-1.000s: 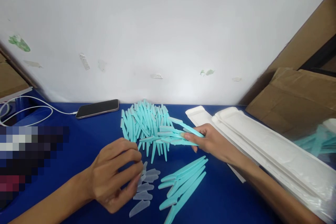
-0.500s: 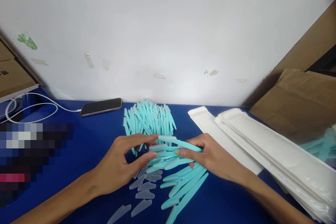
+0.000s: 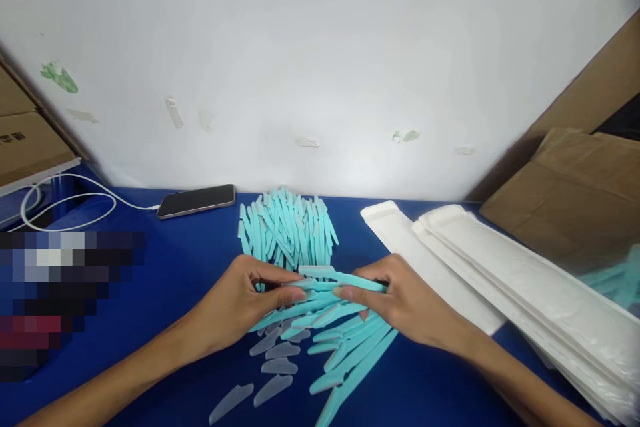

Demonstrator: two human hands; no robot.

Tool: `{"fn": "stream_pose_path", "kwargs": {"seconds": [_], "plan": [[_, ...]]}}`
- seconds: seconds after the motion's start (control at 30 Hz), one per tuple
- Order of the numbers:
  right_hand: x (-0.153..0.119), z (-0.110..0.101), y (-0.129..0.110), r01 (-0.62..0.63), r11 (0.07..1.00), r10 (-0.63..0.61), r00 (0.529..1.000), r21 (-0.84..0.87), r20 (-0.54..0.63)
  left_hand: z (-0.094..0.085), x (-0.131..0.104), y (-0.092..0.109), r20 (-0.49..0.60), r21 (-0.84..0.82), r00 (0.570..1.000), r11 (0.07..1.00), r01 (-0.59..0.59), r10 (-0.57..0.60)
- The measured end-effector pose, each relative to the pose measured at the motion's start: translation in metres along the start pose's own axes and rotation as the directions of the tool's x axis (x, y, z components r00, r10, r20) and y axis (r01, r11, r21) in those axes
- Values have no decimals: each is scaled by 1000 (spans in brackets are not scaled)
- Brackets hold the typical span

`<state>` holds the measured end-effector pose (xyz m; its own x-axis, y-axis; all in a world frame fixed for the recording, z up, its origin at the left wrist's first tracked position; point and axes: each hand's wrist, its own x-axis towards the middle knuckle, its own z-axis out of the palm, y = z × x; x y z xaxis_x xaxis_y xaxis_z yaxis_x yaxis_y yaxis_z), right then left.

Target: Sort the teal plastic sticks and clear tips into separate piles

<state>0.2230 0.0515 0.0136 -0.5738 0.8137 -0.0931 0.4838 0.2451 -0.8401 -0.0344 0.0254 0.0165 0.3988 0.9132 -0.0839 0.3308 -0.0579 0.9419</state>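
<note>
Nearest to the viewer, several clear plastic caps (image 3: 273,363) lie loose on the blue tabletop (image 3: 175,260), with a row of finished teal razors (image 3: 350,360) lying just right of them, roughly parallel and slanting up to the right. Above these, both forearms enter from the bottom edge and the two hands meet over the middle of the table. The left hand (image 3: 240,303) has its thumb and fingers pinched on the left ends of a small bundle of teal sticks (image 3: 320,290); the right hand (image 3: 400,300) is closed on the bundle's right end, thumb on top. The bundle is held level between the hands, just above the razors and the caps. Beyond the hands, a larger heap of teal sticks (image 3: 287,227) rests on the table, the pieces fanned out and mostly pointing away from the viewer. Right of it, a stack of long white trays (image 3: 500,280) runs diagonally toward the lower right, with brown cardboard boxes (image 3: 565,193) behind. Farther back on the left, a dark phone (image 3: 197,200) lies flat near the wall, a white cable (image 3: 70,203) looping away from it. A white wall (image 3: 320,60) closes the scene
</note>
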Motion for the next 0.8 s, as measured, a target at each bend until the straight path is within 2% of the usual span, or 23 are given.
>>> {"fn": "stream_pose_path", "kwargs": {"seconds": [0.1, 0.23, 0.33, 0.4, 0.5, 0.6, 0.7, 0.8], "plan": [[1, -10, 4, 2, 1000, -3, 999, -24, -47, -11, 2, -12, -71, 33, 997, 999, -25, 28], [4, -35, 9, -18, 988, -10, 984, -151, -177, -39, 8, -19, -231, 83, 969, 994, -69, 86], [5, -50, 10, 16, 984, -42, 988, -175, -151, -52, 10, -16, -270, 148, 957, 987, -65, 104], [5, -56, 11, 41, 987, -62, 989, -155, -134, -52, 9, -12, -211, 164, 975, 986, -40, 75], [5, -60, 14, 46, 996, -59, 986, -82, -158, -47, 8, -10, -28, 174, 1000, 985, -8, 13], [5, -60, 16, 45, 999, -47, 986, -17, -162, -41, 5, -8, 129, 252, 992, 967, -35, 2], [5, -58, 16, 53, 999, -53, 990, -7, -131, -37, 1, 0, 209, 363, 978, 926, -100, 23], [5, -54, 12, 55, 998, -57, 995, -28, -78, -34, -3, 9, 240, 404, 970, 905, -135, 38]]}}
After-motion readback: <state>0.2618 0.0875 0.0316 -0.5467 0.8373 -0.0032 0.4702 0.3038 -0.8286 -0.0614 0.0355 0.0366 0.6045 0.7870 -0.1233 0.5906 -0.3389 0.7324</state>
